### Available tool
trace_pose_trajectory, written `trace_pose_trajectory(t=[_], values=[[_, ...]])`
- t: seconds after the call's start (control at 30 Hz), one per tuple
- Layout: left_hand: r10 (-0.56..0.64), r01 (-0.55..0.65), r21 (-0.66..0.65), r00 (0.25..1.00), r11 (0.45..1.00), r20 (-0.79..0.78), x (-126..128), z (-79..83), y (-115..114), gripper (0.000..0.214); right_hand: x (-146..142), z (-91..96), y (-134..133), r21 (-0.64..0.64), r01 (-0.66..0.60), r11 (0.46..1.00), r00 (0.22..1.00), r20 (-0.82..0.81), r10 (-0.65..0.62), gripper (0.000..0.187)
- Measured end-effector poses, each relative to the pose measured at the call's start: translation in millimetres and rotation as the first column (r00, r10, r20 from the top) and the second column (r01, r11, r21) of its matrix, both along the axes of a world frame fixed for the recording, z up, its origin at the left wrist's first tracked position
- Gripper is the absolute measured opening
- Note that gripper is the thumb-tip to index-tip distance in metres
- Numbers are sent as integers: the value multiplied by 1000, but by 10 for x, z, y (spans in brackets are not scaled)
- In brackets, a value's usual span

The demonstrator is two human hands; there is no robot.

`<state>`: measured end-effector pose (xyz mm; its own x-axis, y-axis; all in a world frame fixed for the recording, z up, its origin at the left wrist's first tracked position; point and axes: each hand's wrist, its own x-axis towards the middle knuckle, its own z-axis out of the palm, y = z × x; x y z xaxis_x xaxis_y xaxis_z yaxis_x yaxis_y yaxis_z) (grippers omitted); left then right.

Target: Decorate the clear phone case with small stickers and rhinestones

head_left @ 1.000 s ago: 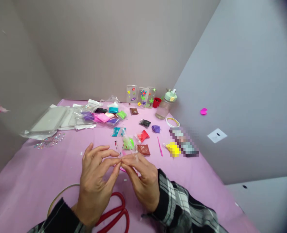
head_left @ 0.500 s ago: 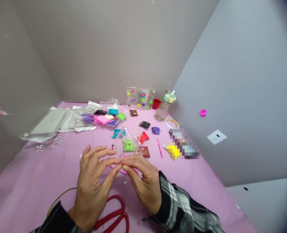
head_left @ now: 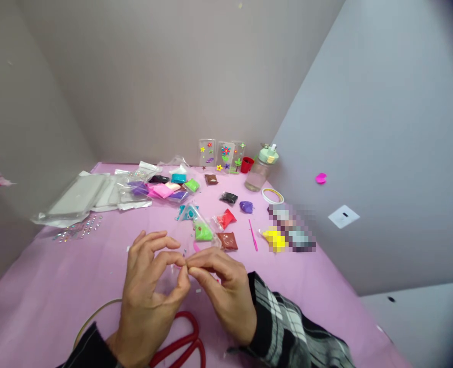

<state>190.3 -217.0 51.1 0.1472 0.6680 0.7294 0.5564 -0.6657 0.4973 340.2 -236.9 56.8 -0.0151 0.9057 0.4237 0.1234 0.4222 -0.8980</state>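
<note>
Over the near middle of the table, my left hand (head_left: 151, 291) and my right hand (head_left: 222, 294) meet at the fingertips. Thumb and index finger of each are pinched together; the left hand's other fingers are raised and curved. What lies between the tips is too small and covered to make out. Just beyond them are a bag of green clay (head_left: 202, 231), a brown clay packet (head_left: 228, 240) and a red one (head_left: 225, 219). Red-handled scissors (head_left: 184, 340) lie partly under my left wrist. Pink pieces under my hands are mostly hidden.
A pink tool (head_left: 253, 235) and yellow clay (head_left: 275, 239) lie to the right. Decorated clear cases (head_left: 226, 156), a red cup (head_left: 246, 164) and a bottle (head_left: 257, 176) stand at the back. Packaged cases (head_left: 76, 197), rhinestones (head_left: 78, 228) and more clay packets (head_left: 163, 190) are left.
The joined fingertips have shifted slightly left and nearer to me. My left thumb has bent up more tightly against the index finger, and the tiny red bit seen between the tips is now covered.
</note>
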Motion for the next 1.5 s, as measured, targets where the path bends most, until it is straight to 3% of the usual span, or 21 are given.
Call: trace_pose_trajectory(t=[0.17,0.3,0.6,0.77,0.9,1.13,1.5], values=[[63,-55,-127,996,990,62,-94,15,37,9,94,16,107,-236,-62,970,960,-279,-7,9],[65,-54,-140,995,989,77,-123,12,47,5,154,18,152,-307,-122,944,925,-381,-5,10],[-13,14,-40,1000,999,27,-58,-2,36,14,80,78,42,-49,6,999,997,-70,-10,9],[-52,51,-31,998,998,-23,-58,7,43,15,71,23,7,131,39,991,994,96,-52,17],[-56,56,-42,998,998,-10,-25,31,7,16,61,17,-15,176,13,984,989,141,-38,17],[-1,1,-3,1000,1000,20,9,44,-35,14,37,30,1,29,-21,999,999,25,20,12],[-4,18,-156,996,988,92,-37,33,-39,11,53,46,51,-228,-172,958,944,-317,94,9]])
